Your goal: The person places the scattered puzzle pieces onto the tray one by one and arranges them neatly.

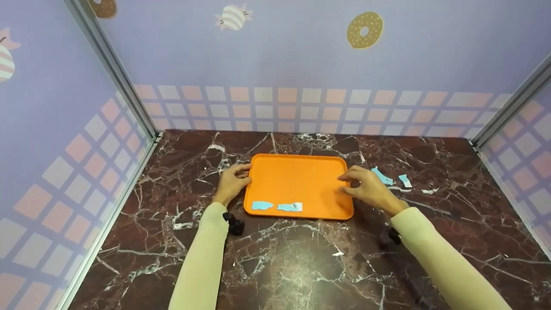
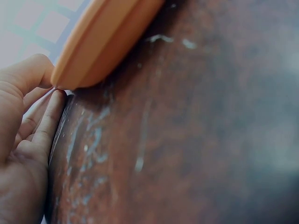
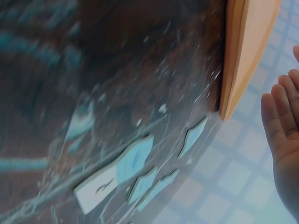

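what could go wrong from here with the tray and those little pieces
The left hand is at the edge of the tray, so a nudge could shift the two pieces lying loose near its front rim. The right hand, over the tray's right edge, might brush the other pieces on the table beside it.

Right hand (image 3: 286,149) — fingers extended, beside orange tray (image 3: 247,51); blue pieces (image 3: 136,158), one part white — on dark tabletop (image 3: 126,60).
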`<state>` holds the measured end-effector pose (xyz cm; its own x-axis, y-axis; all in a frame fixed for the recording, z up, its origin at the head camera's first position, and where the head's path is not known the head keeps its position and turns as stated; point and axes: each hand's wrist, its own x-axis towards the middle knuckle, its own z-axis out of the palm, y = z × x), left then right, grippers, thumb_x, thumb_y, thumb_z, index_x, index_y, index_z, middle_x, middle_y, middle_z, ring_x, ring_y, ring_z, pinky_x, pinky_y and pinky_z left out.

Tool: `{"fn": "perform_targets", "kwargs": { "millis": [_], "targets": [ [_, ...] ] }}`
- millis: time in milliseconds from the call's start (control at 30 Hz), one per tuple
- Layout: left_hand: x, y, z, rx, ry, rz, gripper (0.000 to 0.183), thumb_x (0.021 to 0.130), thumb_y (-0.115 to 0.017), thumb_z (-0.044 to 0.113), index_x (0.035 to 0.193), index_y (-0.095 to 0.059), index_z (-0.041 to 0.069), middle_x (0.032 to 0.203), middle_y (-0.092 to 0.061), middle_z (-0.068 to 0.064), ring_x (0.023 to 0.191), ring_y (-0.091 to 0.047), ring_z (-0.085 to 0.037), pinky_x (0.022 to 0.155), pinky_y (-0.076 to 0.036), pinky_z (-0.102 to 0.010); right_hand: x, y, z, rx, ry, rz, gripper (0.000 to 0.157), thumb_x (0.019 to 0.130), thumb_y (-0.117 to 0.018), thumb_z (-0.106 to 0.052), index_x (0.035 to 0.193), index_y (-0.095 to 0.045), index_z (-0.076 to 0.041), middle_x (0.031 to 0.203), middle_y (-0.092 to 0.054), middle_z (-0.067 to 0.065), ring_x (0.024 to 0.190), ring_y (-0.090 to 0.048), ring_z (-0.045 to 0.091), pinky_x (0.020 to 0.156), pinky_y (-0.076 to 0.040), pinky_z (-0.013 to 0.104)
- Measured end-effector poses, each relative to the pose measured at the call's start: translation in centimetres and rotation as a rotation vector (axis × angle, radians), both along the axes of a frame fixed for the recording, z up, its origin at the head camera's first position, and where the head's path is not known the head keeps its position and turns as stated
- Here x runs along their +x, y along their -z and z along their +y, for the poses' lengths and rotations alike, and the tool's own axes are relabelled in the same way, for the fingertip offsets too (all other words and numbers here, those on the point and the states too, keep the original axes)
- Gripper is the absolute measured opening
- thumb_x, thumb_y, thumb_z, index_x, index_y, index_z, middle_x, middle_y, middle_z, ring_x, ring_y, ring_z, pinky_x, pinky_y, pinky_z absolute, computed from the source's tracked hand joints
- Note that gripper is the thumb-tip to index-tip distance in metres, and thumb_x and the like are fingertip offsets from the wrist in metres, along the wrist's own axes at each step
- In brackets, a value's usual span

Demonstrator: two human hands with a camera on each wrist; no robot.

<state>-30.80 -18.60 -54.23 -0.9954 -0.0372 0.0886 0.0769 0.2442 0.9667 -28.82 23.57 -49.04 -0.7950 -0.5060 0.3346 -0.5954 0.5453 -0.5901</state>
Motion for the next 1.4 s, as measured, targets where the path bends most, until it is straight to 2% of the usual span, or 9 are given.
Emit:
{"fn": "perform_targets", "kwargs": {
  "millis": [200, 367, 533, 800, 1067, 1267, 1400],
  "targets": [
    [0.1, -0.1, 0.0, 0.009, -0.004, -0.009, 0.047, 0.087, -0.07, -0.012, 0.133, -0.072, -0.004, 0.123, -0.067, -0.019, 0.114, -0.069, -0.034, 0.087, -0.059, -0.025, -0.3, 0.0, 1.3, 0.005, 0.031, -0.001, 0.029, 0.088, -0.087, -0.005, 0.114, -0.079, 0.005, 0.108, -0.072, 0.013, 0.096, -0.071, 0.036, 0.085, -0.062, 0.051],
    [0.0, 0.0, 0.1, 0.012, -0.004, 0.007, 0.047, 0.086, -0.07, -0.013, 0.133, -0.072, -0.006, 0.125, -0.066, -0.022, 0.116, -0.068, -0.036, 0.09, -0.059, -0.025, -0.7, 0.3, 2.5, 0.003, 0.06, 0.018, 0.03, 0.085, -0.089, -0.005, 0.113, -0.08, 0.003, 0.105, -0.074, 0.014, 0.099, -0.072, 0.037, 0.086, -0.062, 0.054],
    [0.0, 0.1, 0.1, 0.006, -0.005, 0.009, 0.047, 0.086, -0.07, -0.014, 0.133, -0.072, -0.006, 0.125, -0.066, -0.022, 0.116, -0.068, -0.036, 0.09, -0.059, -0.026, -1.0, 0.6, 3.6, 0.006, 0.089, -0.019, 0.029, 0.089, -0.087, -0.009, 0.116, -0.08, 0.0, 0.108, -0.074, 0.016, 0.102, -0.071, 0.039, 0.087, -0.061, 0.055],
    [0.0, 0.1, 0.1, 0.009, -0.008, 0.01, 0.047, 0.086, -0.07, -0.013, 0.132, -0.072, -0.005, 0.125, -0.067, -0.021, 0.116, -0.069, -0.036, 0.091, -0.059, -0.026, -1.4, 1.0, 4.8, 0.017, 0.179, -0.089, 0.035, 0.091, -0.085, -0.012, 0.121, -0.077, 0.004, 0.113, -0.073, 0.019, 0.103, -0.071, 0.042, 0.09, -0.06, 0.056],
    [0.0, 0.1, 0.1, 0.011, -0.001, 0.018, 0.046, 0.086, -0.07, -0.013, 0.131, -0.072, -0.007, 0.125, -0.066, -0.022, 0.117, -0.068, -0.037, 0.091, -0.058, -0.024, -1.8, 1.7, 5.6, 0.061, 0.225, -0.097, 0.035, 0.092, -0.084, -0.012, 0.123, -0.077, 0.004, 0.114, -0.072, 0.022, 0.102, -0.069, 0.042, 0.091, -0.056, 0.059],
    [0.0, 0.1, 0.1, -0.01, -0.005, 0.014, 0.046, 0.087, -0.07, -0.012, 0.132, -0.072, -0.005, 0.123, -0.067, -0.02, 0.115, -0.069, -0.035, 0.093, -0.059, -0.028, -2.0, 2.0, 6.0, 0.099, 0.25, -0.106, 0.039, 0.091, -0.085, -0.012, 0.124, -0.075, 0.007, 0.116, -0.07, 0.023, 0.108, -0.066, 0.044, 0.096, -0.053, 0.061],
    [0.0, 0.0, 0.1, -0.017, -0.01, 0.0, 0.046, 0.087, -0.071, -0.012, 0.132, -0.072, -0.004, 0.122, -0.067, -0.019, 0.115, -0.069, -0.033, 0.093, -0.059, -0.03, -2.1, 2.3, 6.2, 0.11, 0.255, -0.111, 0.042, 0.09, -0.086, -0.013, 0.122, -0.074, 0.01, 0.113, -0.069, 0.024, 0.107, -0.066, 0.045, 0.096, -0.053, 0.061]
  ]
}}
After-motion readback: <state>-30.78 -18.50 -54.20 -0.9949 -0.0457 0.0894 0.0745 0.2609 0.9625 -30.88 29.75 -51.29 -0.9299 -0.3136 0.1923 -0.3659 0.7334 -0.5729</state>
